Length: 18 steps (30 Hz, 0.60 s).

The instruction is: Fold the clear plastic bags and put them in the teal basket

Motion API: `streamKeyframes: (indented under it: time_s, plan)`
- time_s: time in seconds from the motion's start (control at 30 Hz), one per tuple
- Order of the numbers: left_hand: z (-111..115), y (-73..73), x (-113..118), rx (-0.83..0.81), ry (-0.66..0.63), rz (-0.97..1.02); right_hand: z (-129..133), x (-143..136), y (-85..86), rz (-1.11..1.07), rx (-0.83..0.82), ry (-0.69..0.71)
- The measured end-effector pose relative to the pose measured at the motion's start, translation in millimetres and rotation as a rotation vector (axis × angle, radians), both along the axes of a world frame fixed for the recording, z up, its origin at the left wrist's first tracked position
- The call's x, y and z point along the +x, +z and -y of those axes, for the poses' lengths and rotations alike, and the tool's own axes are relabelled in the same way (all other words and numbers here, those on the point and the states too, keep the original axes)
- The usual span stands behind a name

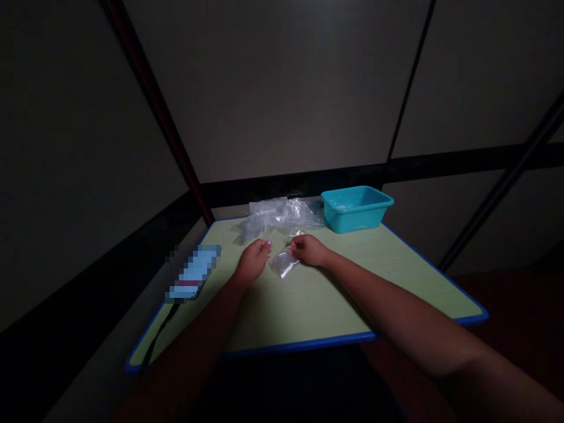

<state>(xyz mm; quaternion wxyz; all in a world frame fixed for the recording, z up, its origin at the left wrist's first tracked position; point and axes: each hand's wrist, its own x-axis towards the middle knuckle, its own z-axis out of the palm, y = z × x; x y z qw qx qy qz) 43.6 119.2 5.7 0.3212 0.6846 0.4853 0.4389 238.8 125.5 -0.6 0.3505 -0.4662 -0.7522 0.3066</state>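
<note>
A small clear plastic bag [285, 262] lies slanted between my two hands, just over the table's middle. The closed fingers of my right hand [308, 249] pinch its upper right edge. My left hand [254, 258] is at the bag's left, its fingers closed around something small and clear at the fingertips that is too small to make out. Behind my hands a loose pile of clear plastic bags [282, 216] spreads along the back of the table.
A turquoise plastic basin [356, 220] stands at the table's back right. On the left lies a blurred-out flat device [194, 275] with a dark strap or cable. The yellow-green table [308, 317] has a blue edge; walls rise behind and left.
</note>
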Motion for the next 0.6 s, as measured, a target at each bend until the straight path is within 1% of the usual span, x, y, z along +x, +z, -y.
streamKeyframes:
  time_s: [0.17,0.33,0.4,0.5,0.6]
  plan:
    - [2.5,-0.4,0.8,0.035,-0.051,-0.038,-3.9,-3.1,-3.2,-0.017,0.001,-0.033]
    - [0.7,-4.4,0.8,0.040,-0.059,-0.058,-4.4,-4.1,-5.6,-0.122,-0.017,-0.033]
    - [-0.6,-5.8,0.8,0.046,-0.053,-0.064,-3.8,-4.6,-5.3,-0.135,0.010,-0.052]
    - [-2.0,-7.5,1.0,0.066,-0.021,-0.069,-2.3,-5.9,-2.9,-0.018,0.083,-0.072]
    - [-1.9,-8.3,1.3,0.087,0.002,-0.082,-0.3,-7.6,0.6,0.112,0.123,-0.084]
